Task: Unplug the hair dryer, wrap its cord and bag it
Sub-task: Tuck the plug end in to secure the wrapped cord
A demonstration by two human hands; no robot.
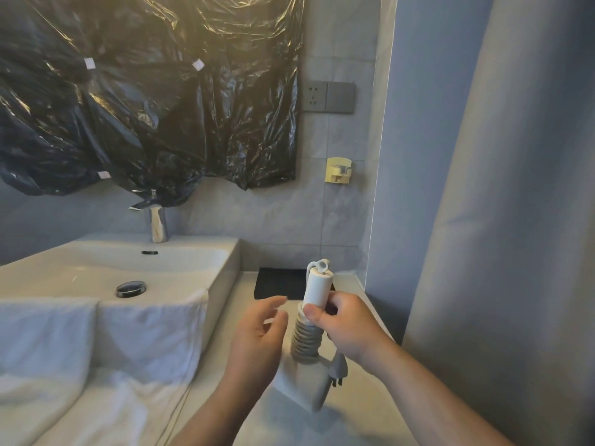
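Left hand [257, 336]: nearest the camera, fingers [273, 302] spread loose and grasping nothing, just left of the wrapped handle.
Right hand [341, 323]: fingers clenched around the hair dryer [317, 289] handle, thumb pressed across its front.
Hair dryer: white, held upside down above the desk [363, 410], handle end pointing up past the fingers, body below them.
Cord [306, 341]: coiled tightly around the handle just below the right fingers.
Plug [338, 370]: out of the socket, hanging under the right fingers beside the dryer body.
Black bag [277, 283]: flat on the desk beyond the fingers, partly hidden by the handle.
Sink [180, 262]: left of the fingers, a white towel [151, 329] draped over its front edge.
Wall socket [314, 96]: high above the fingers, beside black plastic sheeting [154, 91].
Curtain [515, 188]: right of the fingers.
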